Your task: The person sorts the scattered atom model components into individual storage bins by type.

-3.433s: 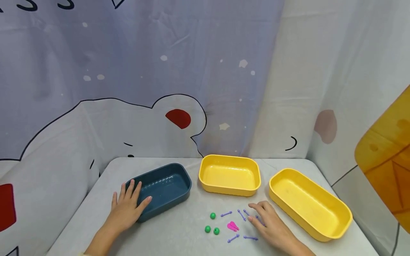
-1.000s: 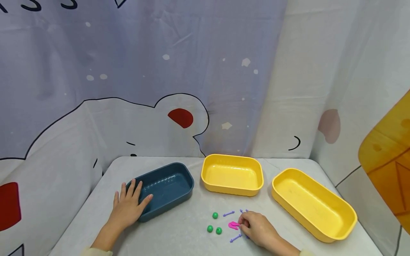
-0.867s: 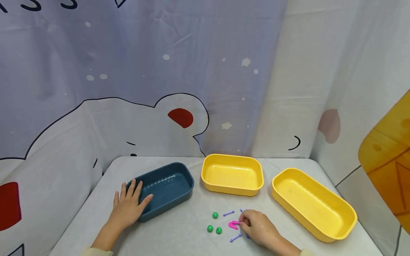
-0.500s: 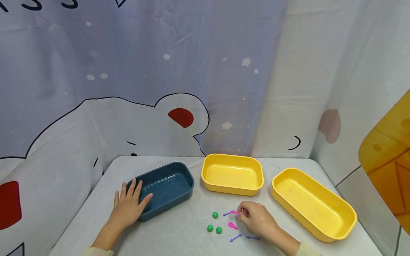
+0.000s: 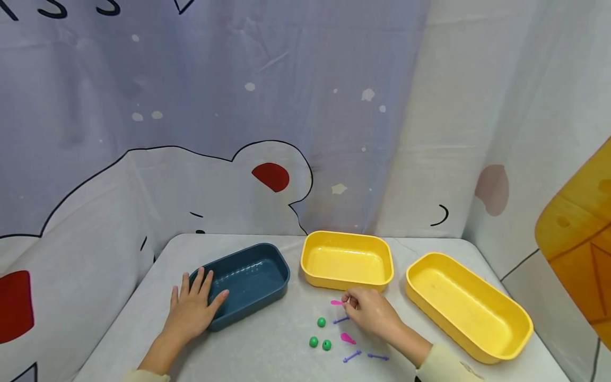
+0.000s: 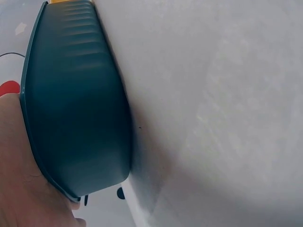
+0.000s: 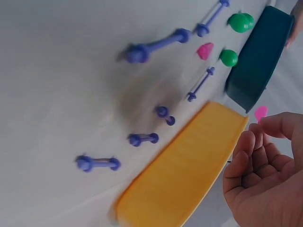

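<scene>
The right hand (image 5: 369,313) pinches 1 pink piece (image 5: 336,302), now raised off the counter (image 5: 267,350) near the middle yellow tray (image 5: 324,281). The pair is thus separated; the 2nd pink piece (image 5: 348,338) remains below. The left hand (image 5: 190,313), fingers spread, rests on the blue tray (image 5: 250,310).

A small pink piece (image 5: 336,302), broad and rounded at its free end, was held aloft, pinched between fingertips of the right hand (image 5: 371,313), just in front of the middle yellow tray (image 5: 329,281). The dark blue tray (image 5: 253,289), oblong with rounded corners, stood upright and slantwise left of that tray, near but not touching; the left hand (image 5: 191,310) rested on its left end.
</scene>
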Motion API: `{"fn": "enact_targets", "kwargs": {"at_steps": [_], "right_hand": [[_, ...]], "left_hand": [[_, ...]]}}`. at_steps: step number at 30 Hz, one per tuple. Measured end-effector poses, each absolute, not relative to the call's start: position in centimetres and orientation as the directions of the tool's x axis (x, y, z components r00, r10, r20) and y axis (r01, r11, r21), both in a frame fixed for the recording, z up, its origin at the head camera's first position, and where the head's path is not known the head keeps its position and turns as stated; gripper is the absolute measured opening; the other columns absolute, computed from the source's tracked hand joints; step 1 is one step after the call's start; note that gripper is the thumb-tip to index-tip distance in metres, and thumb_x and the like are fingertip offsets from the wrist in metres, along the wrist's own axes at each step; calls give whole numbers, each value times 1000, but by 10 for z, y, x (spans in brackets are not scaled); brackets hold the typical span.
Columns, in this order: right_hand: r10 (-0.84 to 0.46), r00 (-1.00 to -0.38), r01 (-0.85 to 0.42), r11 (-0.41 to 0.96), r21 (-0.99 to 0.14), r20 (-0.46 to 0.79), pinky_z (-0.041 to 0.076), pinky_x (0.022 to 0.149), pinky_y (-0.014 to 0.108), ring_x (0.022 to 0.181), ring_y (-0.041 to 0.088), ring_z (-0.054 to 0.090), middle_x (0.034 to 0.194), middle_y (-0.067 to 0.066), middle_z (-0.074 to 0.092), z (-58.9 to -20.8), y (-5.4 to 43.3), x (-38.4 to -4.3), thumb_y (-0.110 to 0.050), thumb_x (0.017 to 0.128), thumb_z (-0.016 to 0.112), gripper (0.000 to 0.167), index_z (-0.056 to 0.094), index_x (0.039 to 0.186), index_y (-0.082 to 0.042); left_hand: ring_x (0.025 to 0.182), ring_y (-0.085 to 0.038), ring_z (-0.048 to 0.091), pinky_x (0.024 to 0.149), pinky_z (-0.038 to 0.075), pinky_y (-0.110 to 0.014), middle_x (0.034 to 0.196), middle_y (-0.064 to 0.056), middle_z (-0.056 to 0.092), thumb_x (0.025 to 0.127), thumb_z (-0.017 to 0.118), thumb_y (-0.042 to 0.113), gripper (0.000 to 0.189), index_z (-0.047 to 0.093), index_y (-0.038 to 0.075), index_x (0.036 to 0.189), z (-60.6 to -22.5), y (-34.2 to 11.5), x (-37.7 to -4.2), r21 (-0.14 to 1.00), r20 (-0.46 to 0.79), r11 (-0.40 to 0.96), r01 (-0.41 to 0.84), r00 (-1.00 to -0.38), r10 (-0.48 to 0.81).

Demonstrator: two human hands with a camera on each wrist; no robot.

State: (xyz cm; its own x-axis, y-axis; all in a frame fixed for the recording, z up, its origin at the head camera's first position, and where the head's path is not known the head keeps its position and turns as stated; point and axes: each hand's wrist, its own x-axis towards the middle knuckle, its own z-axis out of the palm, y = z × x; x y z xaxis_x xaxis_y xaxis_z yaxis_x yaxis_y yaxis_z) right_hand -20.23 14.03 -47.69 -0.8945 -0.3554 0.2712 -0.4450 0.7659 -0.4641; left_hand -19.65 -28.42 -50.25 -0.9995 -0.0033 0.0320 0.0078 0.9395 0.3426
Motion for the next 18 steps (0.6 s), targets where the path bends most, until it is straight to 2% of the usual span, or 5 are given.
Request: {"fn": "enact_targets", "kwargs": {"at_steps": [14,18], "right_hand": [[-389,-874,-486,724,-489,292,45,59,20,63,1,48,70,-15,53,-467,115,-218,-10,86,72,10,69,84,-19],[-386,-871,-491,671,-555,304,46,59,20,63,2,49,70,-14,55,-463,106,-223,-10,87,72,9,69,84,-18]], "left_hand": [[149,-56,-5,113,-5,-75,166,-28,11,102,39,65,88,21,3,161,-506,-284,-198,331,46,943,13,-999,-3],[149,-56,-5,113,-5,-75,166,-28,11,101,39,65,88,21,3,161,-506,-284,-198,330,46,944,9,-999,-7]]}}
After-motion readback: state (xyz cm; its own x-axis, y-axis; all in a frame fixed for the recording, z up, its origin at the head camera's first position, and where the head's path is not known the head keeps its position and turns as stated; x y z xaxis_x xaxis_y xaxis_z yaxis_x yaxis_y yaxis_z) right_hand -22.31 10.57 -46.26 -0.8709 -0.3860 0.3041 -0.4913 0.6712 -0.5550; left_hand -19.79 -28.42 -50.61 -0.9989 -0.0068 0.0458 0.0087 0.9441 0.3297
